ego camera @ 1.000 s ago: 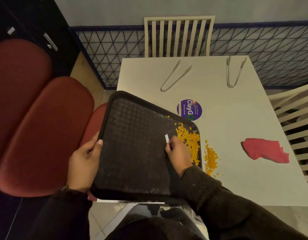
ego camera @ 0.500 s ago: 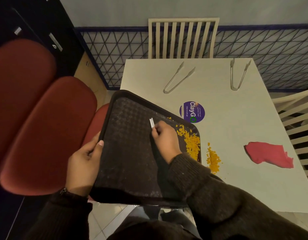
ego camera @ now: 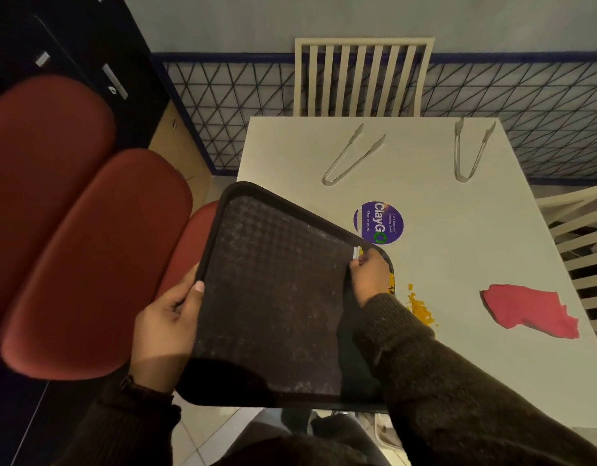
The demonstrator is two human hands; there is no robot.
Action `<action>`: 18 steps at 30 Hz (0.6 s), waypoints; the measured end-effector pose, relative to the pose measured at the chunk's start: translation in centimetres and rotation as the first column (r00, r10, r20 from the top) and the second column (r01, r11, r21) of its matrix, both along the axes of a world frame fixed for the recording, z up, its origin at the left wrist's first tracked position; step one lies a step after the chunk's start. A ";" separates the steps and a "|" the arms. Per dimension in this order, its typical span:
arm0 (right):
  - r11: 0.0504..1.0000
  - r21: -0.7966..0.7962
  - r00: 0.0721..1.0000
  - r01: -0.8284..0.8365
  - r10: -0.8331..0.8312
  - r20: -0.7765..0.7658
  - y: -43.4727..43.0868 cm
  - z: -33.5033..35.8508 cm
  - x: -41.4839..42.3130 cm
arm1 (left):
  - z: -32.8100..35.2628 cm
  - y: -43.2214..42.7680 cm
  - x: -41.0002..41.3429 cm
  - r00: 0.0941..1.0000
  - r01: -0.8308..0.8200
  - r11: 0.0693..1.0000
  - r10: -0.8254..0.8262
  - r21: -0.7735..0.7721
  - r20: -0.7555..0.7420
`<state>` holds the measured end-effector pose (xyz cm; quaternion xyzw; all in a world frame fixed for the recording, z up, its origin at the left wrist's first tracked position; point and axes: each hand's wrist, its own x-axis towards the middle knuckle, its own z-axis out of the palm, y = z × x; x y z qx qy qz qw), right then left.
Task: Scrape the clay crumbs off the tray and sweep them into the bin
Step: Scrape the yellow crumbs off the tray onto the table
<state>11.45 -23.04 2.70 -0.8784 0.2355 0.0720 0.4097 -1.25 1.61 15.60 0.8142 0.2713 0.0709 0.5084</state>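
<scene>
A dark textured tray [ego camera: 273, 297] is tilted over the table's left edge, its right rim down on the table. My left hand [ego camera: 169, 317] grips its left rim. My right hand [ego camera: 367, 275] pinches a small white scraper [ego camera: 356, 253] against the tray's far right corner. Orange clay crumbs [ego camera: 421, 309] lie on the white table [ego camera: 441, 250] just right of the tray; a few show at the tray's right rim, and my hand hides the rest. No bin is in view.
Two metal tongs [ego camera: 351, 156] [ego camera: 468, 153] lie at the table's far side. A purple round sticker [ego camera: 379, 223] sits behind the tray. A red cloth [ego camera: 529, 309] lies at the right. Red padded seats [ego camera: 72, 247] are on the left, white chairs behind and right.
My right hand swept the scraper from the tray's middle to its far right corner, pushing the crumbs rightward. Fewer crumbs show on the tray now. The left hand kept its grip.
</scene>
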 end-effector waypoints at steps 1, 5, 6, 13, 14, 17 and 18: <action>1.000 0.000 1.000 0.013 -0.013 0.004 -0.1 0.0 -0.2 | 0.0 0.0 0.1 1.000 0.000 1.000 0.000 -0.005 0.002; 0.991 0.038 0.982 -0.132 0.126 0.138 2.5 1.7 -1.5 | 0.0 0.1 0.3 1.000 0.002 1.000 -0.002 0.008 -0.013; 0.981 0.044 0.969 -0.191 0.181 0.170 3.5 2.3 -1.7 | 0.0 0.1 0.3 1.000 0.008 1.000 -0.008 0.013 -0.020; 0.939 -0.007 0.904 -0.344 0.334 0.268 6.3 5.0 0.7 | 0.7 -0.3 -0.1 0.999 0.045 0.996 -0.043 0.078 -0.019; 0.949 -0.007 0.916 -0.314 0.305 0.262 5.9 4.8 0.9 | 0.8 -0.3 -0.1 0.998 0.053 0.995 -0.050 0.085 -0.033; 0.979 0.001 0.960 -0.205 0.201 0.194 4.2 3.1 0.7 | 0.8 -0.3 -0.2 0.997 0.066 0.995 -0.063 0.071 -0.046; 0.985 -0.003 0.971 -0.170 0.168 0.170 3.4 2.4 0.5 | 0.8 -0.4 -0.2 0.998 0.064 0.996 -0.062 0.065 -0.033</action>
